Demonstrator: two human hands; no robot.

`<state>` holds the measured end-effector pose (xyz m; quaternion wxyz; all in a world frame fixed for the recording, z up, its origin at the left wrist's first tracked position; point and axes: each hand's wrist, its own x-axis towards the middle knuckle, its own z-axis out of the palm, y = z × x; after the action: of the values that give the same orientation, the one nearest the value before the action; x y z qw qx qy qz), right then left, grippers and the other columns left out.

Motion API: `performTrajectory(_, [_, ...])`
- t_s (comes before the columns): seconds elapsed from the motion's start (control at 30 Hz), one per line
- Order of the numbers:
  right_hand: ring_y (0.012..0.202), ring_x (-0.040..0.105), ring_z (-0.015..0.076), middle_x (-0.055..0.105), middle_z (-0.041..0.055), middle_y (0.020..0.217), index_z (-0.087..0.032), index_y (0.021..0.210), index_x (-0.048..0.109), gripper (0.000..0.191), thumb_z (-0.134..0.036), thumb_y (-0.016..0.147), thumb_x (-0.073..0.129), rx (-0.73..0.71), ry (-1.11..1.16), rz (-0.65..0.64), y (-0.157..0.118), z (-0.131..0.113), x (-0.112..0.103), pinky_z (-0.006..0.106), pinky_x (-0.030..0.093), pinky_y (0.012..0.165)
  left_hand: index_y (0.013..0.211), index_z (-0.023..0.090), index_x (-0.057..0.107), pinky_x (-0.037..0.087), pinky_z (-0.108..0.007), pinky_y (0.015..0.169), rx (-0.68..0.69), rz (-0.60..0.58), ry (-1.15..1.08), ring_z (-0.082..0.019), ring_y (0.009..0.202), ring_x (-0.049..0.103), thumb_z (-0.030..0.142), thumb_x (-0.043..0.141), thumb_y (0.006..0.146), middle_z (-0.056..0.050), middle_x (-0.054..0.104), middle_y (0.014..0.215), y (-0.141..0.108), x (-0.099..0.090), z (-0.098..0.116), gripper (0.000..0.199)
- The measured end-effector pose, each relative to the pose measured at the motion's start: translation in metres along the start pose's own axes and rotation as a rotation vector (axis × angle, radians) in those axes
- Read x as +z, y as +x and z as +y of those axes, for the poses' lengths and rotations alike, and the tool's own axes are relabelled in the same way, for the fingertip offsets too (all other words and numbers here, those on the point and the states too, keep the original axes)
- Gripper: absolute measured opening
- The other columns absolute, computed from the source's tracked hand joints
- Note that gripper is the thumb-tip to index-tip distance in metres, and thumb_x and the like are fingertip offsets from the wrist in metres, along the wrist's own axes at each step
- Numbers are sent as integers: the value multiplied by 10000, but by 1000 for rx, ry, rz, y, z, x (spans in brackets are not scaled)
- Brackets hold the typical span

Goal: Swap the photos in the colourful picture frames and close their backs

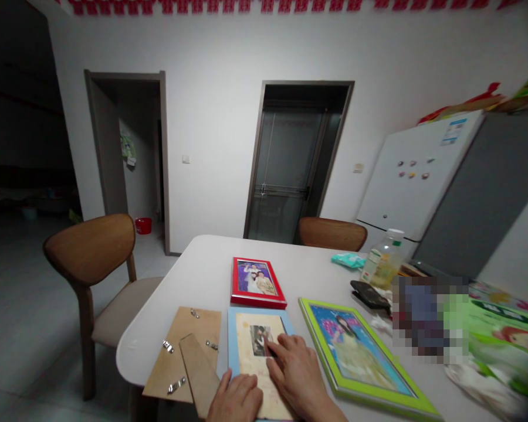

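A light-blue picture frame [232,337] lies on the table in front of me, with a cream print [249,366] in it that bears a small dark photo [259,340]. My right hand [297,375] rests on the print, its index fingertip touching the edge of the small photo. Across the lower left of the frame and print lies my left hand [237,398], fingers stretched out and holding nothing. Left of it is a brown backing board [167,357] with metal clips and a stand leg [200,372]. The bottom of the blue frame is hidden by my hands.
A red picture frame [281,300] lies beyond the blue one, and a green picture frame [330,366] to its right. Farther right are a black item [369,295], a bottle [382,261] and a green package [497,328]. Wooden chairs [90,246] stand around the white table [193,275].
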<state>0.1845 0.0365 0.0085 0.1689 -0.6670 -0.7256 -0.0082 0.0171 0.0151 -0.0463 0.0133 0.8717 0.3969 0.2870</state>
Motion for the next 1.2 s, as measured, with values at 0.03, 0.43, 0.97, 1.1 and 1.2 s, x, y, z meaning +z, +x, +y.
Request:
performTrajectory(0.03, [938,431,220,559,46,982,-296,987,580,283,-296,749,428,3,5,-2,0,0,0,320,293,754,1010,252,534,352,-362,925,7,14,14,-178,1039,504,165,424,815,-40,575,1110,-4,-4,-4,240])
performTrajectory(0.43, [978,434,207,534,43,1054,-264,976,584,274,-345,740,472,-225,310,-39,-15,-75,7,321,288,839,1110,204,483,340,-424,918,-400,-7,244,-250,1110,435,239,557,608,-88,483,1214,-63,-73,-99,509])
performTrajectory(0.97, [1016,411,225,519,90,1063,-193,958,557,261,-285,771,400,-97,96,-1,11,-34,12,348,286,812,1069,256,532,436,-333,860,-144,211,250,-186,1035,494,272,421,814,-18,561,1113,-52,-94,-98,278])
performTrajectory(1.1, [1012,441,221,549,105,1043,-174,913,595,291,-316,790,374,-110,295,-4,15,-36,7,355,294,853,1073,223,519,445,-311,868,-19,335,187,-167,1052,496,184,375,828,-28,561,1118,-36,-102,-86,288])
performTrajectory(1.2, [972,492,198,564,117,1056,-150,1023,561,413,-374,825,277,-34,670,4,16,-35,-14,338,336,854,1113,201,488,463,-295,849,105,402,187,-169,1051,500,143,376,820,-49,574,1100,-24,-98,-69,318])
